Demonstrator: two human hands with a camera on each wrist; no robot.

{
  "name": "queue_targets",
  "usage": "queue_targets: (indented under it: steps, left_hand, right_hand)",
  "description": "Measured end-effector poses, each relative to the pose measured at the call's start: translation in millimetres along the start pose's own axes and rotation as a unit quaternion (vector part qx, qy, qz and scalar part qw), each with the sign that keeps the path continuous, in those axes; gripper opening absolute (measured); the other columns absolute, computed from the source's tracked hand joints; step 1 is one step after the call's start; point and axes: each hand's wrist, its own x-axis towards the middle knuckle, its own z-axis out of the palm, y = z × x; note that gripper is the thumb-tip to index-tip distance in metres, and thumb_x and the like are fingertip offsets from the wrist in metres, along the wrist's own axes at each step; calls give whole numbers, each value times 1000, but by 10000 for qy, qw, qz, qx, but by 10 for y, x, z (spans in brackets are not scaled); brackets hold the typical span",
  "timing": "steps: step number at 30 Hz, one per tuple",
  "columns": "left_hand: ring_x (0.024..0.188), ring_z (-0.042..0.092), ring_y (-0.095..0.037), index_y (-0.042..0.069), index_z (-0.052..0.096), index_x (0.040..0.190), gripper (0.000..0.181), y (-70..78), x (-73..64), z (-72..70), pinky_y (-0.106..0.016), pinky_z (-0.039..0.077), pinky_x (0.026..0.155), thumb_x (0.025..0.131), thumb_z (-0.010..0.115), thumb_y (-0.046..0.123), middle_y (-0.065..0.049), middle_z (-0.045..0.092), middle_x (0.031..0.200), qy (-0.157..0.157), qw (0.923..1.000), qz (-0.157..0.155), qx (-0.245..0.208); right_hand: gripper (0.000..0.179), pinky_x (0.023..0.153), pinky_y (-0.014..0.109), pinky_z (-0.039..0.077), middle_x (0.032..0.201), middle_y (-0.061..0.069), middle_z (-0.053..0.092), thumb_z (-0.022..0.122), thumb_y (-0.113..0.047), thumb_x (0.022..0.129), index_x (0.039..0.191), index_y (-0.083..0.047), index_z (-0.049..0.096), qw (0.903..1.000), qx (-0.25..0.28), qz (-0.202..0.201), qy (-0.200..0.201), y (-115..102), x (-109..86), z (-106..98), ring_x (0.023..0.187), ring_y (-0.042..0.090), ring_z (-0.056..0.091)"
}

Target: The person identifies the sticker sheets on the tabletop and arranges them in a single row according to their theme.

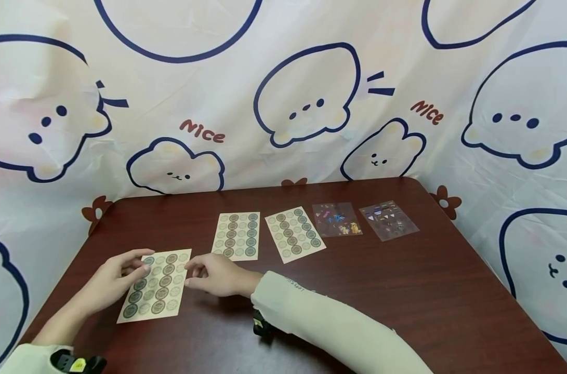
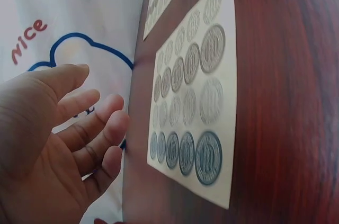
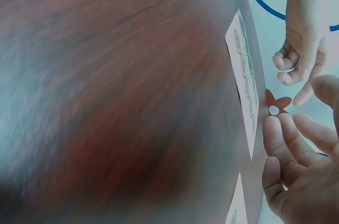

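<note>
A cream sheet of round stickers [image 1: 155, 290], in columns of dark, brown and pale circles, lies flat on the table at the left front. My left hand [image 1: 106, 283] hovers over its upper left edge in the head view. Seen from the left wrist, that hand [image 2: 63, 144] is apart from the sheet [image 2: 200, 89], fingers loosely bent around nothing. At the sheet's upper right edge is my right hand [image 1: 220, 275], its thumb and fingertips close to the paper. From the right wrist, its fingers [image 3: 288, 139] are relaxed and spread, with nothing between them.
Two similar round-sticker sheets [image 1: 236, 236] [image 1: 295, 235] lie behind, towards the middle. Two transparent sheets with small coloured pictures [image 1: 337, 220] [image 1: 389, 221] lie at the back right. All rest on a dark red-brown table [image 1: 381, 291], with a patterned cloth [image 1: 236, 93] hanging around it.
</note>
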Motion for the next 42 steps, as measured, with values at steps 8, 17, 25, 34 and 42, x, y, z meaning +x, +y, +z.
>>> queue_targets:
  steps: [8, 17, 25, 34, 42]
  left_hand:
    - [78, 64, -14, 1, 53, 141, 45, 154, 59, 57, -25, 48, 63, 104, 58, 25, -18, 71, 107, -53, 10000, 49, -43]
    - [75, 64, -12, 2, 57, 137, 40, 217, 60, 180, -25, 49, 62, 102, 61, 20, -14, 72, 102, 10, 9995, 276, -167]
    - [80, 66, -14, 4, 58, 137, 39, 287, 117, 281, -25, 49, 63, 102, 61, 19, -14, 72, 106, -54, 9994, 250, -246]
    - [87, 67, -21, 5, 60, 136, 36, 429, 296, 347, -25, 51, 67, 101, 61, 17, -14, 72, 107, -89, 9987, 403, -314]
    - [85, 67, -22, 0, 60, 134, 36, 504, 400, 418, -26, 51, 67, 100, 61, 13, -18, 73, 107, -185, 9970, 543, -512]
  right_hand:
    - [34, 71, 9, 45, 98, -2, 69, 65, -22, 98, 128, -5, 65, 9998, -158, -81, 112, 52, -84, -144, 73, -3, 54]
    - [34, 72, 10, 45, 101, -1, 69, 64, -21, 99, 128, -4, 65, 9991, -309, -140, 249, 134, -256, -267, 74, -5, 52]
    - [35, 74, 13, 45, 105, 3, 68, 65, -19, 98, 129, -2, 64, 9991, -189, 38, 366, 225, -403, -412, 78, -2, 55]
    - [32, 69, 14, 44, 98, 2, 66, 65, -19, 98, 127, -4, 67, 9981, -300, 58, 533, 350, -482, -537, 74, 8, 58]
    - [35, 69, 17, 45, 100, 3, 67, 64, -20, 98, 128, -3, 66, 9971, -382, 192, 628, 475, -528, -629, 71, 6, 56]
